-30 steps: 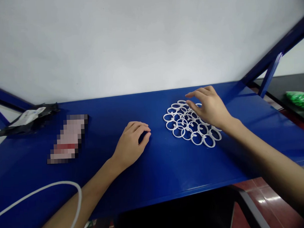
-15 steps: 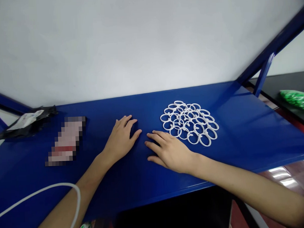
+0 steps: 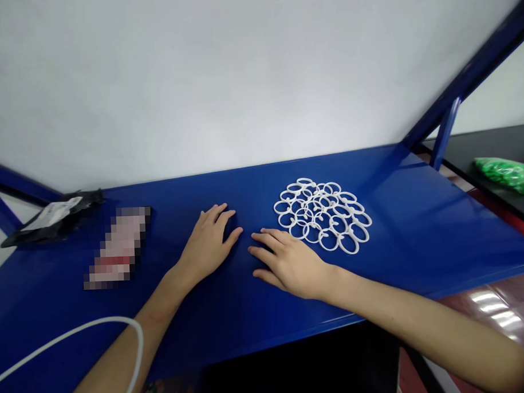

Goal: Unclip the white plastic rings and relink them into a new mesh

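My left hand [image 3: 209, 241] lies palm down on the blue tabletop [image 3: 232, 318], fingers apart and holding nothing. Facing it across a small gap, my right hand [image 3: 292, 261] rests the same way, with its fingers spread. Just beyond and to the right of my right hand is a flat cluster of white rings [image 3: 327, 214], several of them overlapping, with small nubs on them. My right hand is close to the cluster's near left edge; whether it touches a ring I cannot tell.
A blurred-out flat object [image 3: 121, 247] lies left of my left hand, and a black plastic package [image 3: 56, 215] with a white label sits behind it. A white cable [image 3: 98, 321] loops over my left forearm. Blue frame bars [image 3: 446, 130] rise at the right, near a green bag [image 3: 508, 173].
Both hands stay in place with fingers spread. The view has shifted slightly, so the rings and the frame appear a little further left and lower.
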The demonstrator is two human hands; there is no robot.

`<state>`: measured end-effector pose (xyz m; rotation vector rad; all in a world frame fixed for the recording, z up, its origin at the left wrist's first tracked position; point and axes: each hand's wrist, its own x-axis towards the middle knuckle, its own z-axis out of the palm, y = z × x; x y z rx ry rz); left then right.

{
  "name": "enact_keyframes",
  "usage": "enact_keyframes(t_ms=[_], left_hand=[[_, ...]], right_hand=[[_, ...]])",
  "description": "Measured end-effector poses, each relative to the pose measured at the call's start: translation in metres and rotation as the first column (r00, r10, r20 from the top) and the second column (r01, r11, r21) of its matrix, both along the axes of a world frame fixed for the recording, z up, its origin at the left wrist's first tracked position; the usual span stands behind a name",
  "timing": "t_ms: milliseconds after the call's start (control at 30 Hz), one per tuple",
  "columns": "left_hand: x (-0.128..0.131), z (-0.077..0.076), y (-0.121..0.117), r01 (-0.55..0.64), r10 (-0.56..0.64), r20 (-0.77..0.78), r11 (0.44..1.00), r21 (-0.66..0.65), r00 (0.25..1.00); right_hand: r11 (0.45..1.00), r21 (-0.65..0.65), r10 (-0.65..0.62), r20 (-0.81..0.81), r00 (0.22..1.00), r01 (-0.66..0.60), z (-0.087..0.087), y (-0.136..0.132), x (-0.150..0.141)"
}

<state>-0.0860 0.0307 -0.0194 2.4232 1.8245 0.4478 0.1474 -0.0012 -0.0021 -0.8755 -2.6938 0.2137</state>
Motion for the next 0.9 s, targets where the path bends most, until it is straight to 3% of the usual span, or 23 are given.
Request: enact_keyframes(t_ms=[900], left_hand=[[-0.0017, -0.0008, -0.0001, 0.016, -0.016, 0.002, 1.0, 0.014, 1.0]], right_hand=[[1.0, 0.0, 0.006, -0.005, 1.0, -0.006, -0.001, 0.0005, 0.0001]])
